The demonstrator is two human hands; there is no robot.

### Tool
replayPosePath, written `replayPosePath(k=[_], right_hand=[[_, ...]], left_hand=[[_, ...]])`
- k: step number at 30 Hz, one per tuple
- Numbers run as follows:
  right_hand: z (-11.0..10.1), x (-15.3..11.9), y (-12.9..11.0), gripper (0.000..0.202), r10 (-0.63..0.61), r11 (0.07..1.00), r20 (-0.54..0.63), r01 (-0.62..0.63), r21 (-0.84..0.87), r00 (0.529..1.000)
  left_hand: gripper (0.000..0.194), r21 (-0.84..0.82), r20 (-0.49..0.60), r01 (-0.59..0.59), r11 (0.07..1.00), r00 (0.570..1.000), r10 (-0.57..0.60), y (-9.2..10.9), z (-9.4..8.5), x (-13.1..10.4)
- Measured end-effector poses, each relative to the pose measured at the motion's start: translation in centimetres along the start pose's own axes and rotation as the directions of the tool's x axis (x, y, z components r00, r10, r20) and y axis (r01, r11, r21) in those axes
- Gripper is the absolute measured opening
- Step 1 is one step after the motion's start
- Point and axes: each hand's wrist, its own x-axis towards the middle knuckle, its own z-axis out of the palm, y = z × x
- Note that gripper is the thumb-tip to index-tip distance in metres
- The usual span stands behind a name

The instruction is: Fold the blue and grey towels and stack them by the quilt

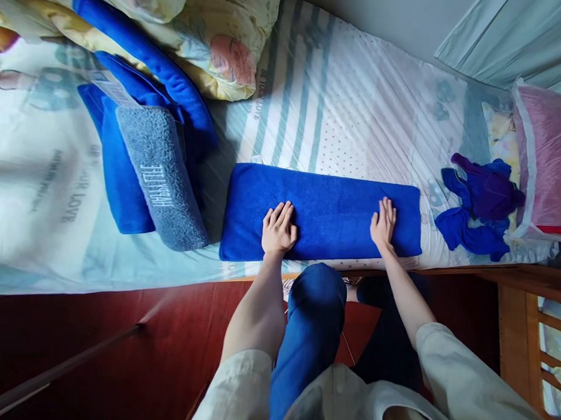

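A blue towel [332, 213] lies flat as a long rectangle along the near edge of the bed. My left hand [279, 227] rests palm down on its left part, fingers spread and nothing held. Toward the towel's right end, my right hand [383, 223] also lies palm down with its fingers apart. To the left, a grey-blue towel [161, 178] with white lettering lies folded on top of blue cloth [125, 180].
The bed [373, 92] has a striped, dotted sheet. A yellow quilt [235, 55] is bunched at the back left. Crumpled blue and purple clothes [489, 189] lie at the right beside a pink bag [550, 158]. A wooden rail [520, 341] stands at the lower right.
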Motion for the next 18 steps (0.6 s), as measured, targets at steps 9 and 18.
replayPosePath(k=[9, 18], right_hand=[[1.2, 4.1, 0.5, 0.062, 0.095, 0.995, 0.001, -0.095, 0.007, 0.995], [-1.9, 8.6, 9.7, 0.064, 0.221, 0.975, -0.018, -0.221, -0.033, 0.975]], left_hand=[[0.068, 0.000, -0.003, -0.002, 1.000, 1.000, 0.002, 0.0, -0.1, 0.0], [0.072, -0.047, 0.015, 0.018, 0.999, 1.000, -0.017, -0.3, 0.0, -0.1]])
